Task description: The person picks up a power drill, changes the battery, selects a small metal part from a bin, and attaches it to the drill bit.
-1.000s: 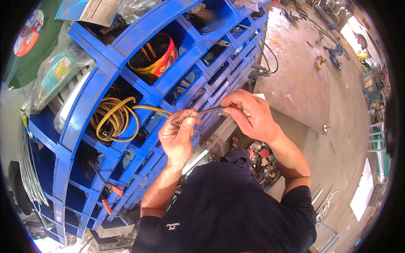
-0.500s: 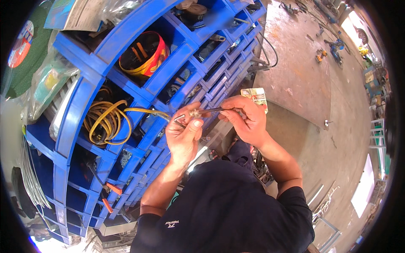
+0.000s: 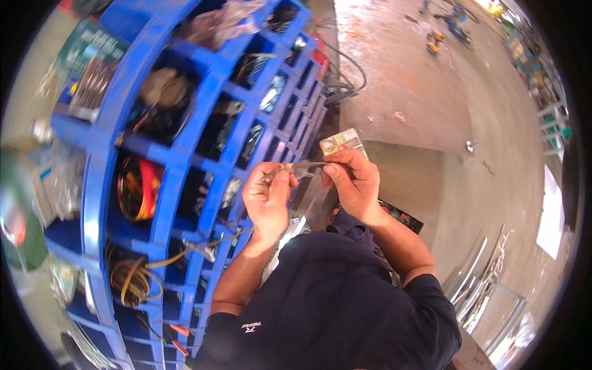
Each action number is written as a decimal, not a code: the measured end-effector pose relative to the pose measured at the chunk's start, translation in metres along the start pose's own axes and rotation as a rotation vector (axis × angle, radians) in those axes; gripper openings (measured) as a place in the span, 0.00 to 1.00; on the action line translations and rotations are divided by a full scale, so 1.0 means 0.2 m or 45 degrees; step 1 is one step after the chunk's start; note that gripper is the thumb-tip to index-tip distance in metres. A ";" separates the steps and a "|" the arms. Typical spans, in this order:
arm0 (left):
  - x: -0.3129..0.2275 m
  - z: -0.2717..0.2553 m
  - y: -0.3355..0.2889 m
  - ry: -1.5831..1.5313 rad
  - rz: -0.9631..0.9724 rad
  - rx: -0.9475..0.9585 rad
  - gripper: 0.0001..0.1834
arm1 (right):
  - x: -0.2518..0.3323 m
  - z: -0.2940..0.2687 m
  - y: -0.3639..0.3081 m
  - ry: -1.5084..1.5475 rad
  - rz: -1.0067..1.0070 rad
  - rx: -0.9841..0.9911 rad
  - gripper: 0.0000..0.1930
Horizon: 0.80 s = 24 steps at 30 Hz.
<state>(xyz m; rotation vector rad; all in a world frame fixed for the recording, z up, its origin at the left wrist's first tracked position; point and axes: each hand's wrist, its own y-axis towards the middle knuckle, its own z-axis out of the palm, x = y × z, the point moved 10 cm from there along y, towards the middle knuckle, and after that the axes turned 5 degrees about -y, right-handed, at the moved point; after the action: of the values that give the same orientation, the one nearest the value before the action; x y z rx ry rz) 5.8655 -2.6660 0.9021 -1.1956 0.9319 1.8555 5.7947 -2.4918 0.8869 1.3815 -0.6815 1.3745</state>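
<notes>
Both my hands are raised in front of my chest, close together. My left hand [image 3: 265, 198] is closed in a pinch on a small pale metal piece [image 3: 285, 167], mostly covered by the fingers. From there a thin dark rod [image 3: 308, 164] reaches across to my right hand [image 3: 353, 184], whose thumb and fingertips grip its other end. The rod's exact kind is too small to make out. Just beyond the right fingers shows a flat yellowish box or packet [image 3: 343, 140] with a printed face; I cannot tell whether the hand touches it.
On the left stands a blue bin rack [image 3: 92, 203], holding a red and yellow bucket [image 3: 154, 185], coiled yellow cable [image 3: 131, 282] and orange-handled tools [image 3: 179, 339]. A metal plate [image 3: 407, 80] lies on the floor ahead. Power tools [image 3: 435, 43] and metal lengths [image 3: 472, 280] lie to the right.
The view has shifted, so the rack's bucket and cable sit lower and farther left. My hands keep their pinch, and both still hold the rod and metal piece between them.
</notes>
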 end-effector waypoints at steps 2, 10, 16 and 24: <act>0.14 0.13 0.10 -0.209 -0.260 -0.062 0.03 | 0.00 -0.19 0.07 -0.036 0.019 -0.088 0.06; 0.40 0.68 0.59 -0.568 -0.370 0.156 0.14 | 0.00 -1.08 0.00 0.084 0.073 -0.595 0.06; 0.65 1.50 0.34 -0.051 -0.409 1.031 0.20 | 0.14 -1.42 -0.23 0.006 0.123 -0.948 0.05; 0.85 2.12 0.07 -0.033 -0.405 1.439 0.09 | 0.25 -1.71 -0.45 0.064 0.069 -1.179 0.11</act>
<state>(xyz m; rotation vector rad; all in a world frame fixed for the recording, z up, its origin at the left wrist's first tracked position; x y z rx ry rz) 5.6285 -2.2752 0.8754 -0.5384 1.3822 0.8100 5.7613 -2.1373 0.8490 0.5847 -1.1353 0.9144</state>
